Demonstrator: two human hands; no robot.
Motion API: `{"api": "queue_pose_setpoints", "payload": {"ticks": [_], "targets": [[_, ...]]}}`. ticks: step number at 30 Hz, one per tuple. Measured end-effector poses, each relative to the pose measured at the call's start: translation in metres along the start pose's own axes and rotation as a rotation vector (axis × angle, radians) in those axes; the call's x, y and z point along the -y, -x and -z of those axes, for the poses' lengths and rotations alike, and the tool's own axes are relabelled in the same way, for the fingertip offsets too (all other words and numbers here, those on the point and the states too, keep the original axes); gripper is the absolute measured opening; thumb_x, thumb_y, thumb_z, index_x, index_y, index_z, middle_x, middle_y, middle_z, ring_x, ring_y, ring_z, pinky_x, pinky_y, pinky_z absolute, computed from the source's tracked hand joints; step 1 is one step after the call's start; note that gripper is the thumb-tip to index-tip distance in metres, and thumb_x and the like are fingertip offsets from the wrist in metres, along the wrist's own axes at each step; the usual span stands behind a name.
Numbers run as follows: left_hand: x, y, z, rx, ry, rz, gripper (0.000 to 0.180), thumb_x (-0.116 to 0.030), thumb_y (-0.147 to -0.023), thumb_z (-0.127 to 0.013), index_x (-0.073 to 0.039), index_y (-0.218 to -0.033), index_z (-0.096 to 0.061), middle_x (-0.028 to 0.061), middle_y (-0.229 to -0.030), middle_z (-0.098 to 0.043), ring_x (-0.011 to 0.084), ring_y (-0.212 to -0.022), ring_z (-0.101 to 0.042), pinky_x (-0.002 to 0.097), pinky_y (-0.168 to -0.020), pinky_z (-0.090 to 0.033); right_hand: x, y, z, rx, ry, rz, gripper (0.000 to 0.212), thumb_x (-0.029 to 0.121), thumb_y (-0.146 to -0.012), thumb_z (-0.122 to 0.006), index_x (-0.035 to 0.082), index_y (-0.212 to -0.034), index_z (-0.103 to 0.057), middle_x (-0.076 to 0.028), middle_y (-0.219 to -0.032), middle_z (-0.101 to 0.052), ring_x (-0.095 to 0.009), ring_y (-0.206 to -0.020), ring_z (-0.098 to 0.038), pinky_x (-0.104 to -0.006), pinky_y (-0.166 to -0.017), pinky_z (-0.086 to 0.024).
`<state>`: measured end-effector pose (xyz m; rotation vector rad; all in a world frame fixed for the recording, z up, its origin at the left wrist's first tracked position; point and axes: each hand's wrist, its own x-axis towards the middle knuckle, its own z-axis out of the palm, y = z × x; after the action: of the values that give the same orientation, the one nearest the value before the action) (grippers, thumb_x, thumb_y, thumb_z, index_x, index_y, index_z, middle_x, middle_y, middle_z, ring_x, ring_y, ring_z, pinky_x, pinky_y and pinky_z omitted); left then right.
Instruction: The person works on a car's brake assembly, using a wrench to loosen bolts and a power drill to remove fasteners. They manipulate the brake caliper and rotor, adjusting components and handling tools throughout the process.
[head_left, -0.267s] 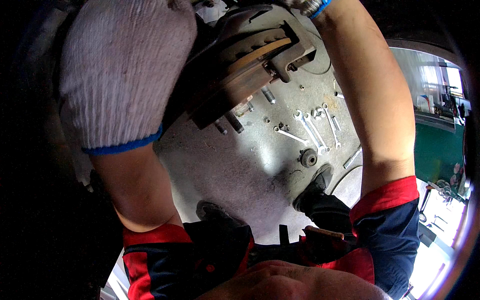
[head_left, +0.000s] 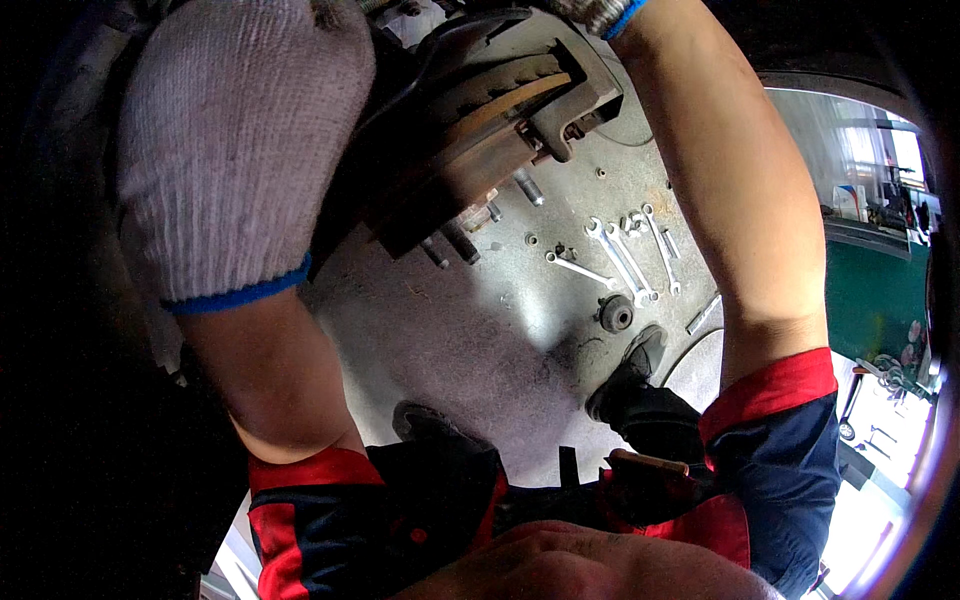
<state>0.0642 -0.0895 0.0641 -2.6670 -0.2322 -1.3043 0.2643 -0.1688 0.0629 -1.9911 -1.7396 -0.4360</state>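
My left hand (head_left: 245,150), in a white knit glove with a blue cuff, is raised at the upper left. Its fingers are lost in the dark at the top edge. Only the gloved wrist end of my right hand (head_left: 598,12) shows at the top; the fingers are cut off by the frame. Between my arms sits a rusty brake disc (head_left: 505,97) with a caliper (head_left: 590,105) on its right side. Wheel studs (head_left: 528,188) point down toward me from the hub. Whether either hand touches these parts or holds anything is hidden.
Several wrenches (head_left: 622,262) lie on the concrete floor (head_left: 440,350) below the caliper, with small nuts and sockets around them. A round dark bushing-like part (head_left: 616,314) rests near my right shoe (head_left: 640,365). A green panel (head_left: 870,300) stands at the far right.
Both arms have shifted slightly left. The brake disc and caliper appear a little higher and further left in the picture, while the tools on the floor stay almost in place.
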Motion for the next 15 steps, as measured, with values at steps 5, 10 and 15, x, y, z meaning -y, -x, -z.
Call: {"api": "queue_pose_setpoints", "payload": {"ticks": [5, 10, 15], "targets": [[-0.028, 0.000, 0.016, -0.032, 0.040, 0.116, 0.026, -0.001, -0.090, -0.066, -0.003, -0.115, -0.073, 0.0175, -0.108, -0.074, 0.0315, -0.098, -0.073, 0.0387, -0.086, -0.060, -0.007, 0.009, -0.007, -0.031, 0.047, -0.072, 0.032, 0.020, -0.107, -0.041, -0.001, -0.125, -0.057, -0.028, -0.114, -0.068, -0.042, -0.105, -0.068, -0.0481, -0.089, -0.053], [-0.005, 0.004, -0.001, -0.031, 0.088, 0.144, 0.029, 0.001, -0.089, -0.064, -0.004, -0.117, -0.073, 0.0180, -0.106, -0.074, 0.0317, -0.098, -0.073, 0.0383, -0.085, -0.060, -0.006, 0.007, -0.010, -0.012, 0.038, -0.052, 0.035, 0.025, -0.107, -0.043, 0.000, -0.123, -0.060, -0.026, -0.113, -0.069, -0.041, -0.103, -0.068, -0.0468, -0.089, -0.054], [-0.010, -0.017, 0.033, 0.340, 0.185, 0.429, 0.034, -0.001, -0.090, -0.064, -0.006, -0.123, -0.071, 0.0189, -0.107, -0.074, 0.0285, -0.099, -0.074, 0.0371, -0.085, -0.060, -0.006, 0.012, 0.000, 0.009, 0.006, -0.040, 0.038, 0.031, -0.106, -0.045, 0.001, -0.121, -0.063, -0.025, -0.112, -0.069, -0.040, -0.101, -0.069, -0.0455, -0.088, -0.055]]}}
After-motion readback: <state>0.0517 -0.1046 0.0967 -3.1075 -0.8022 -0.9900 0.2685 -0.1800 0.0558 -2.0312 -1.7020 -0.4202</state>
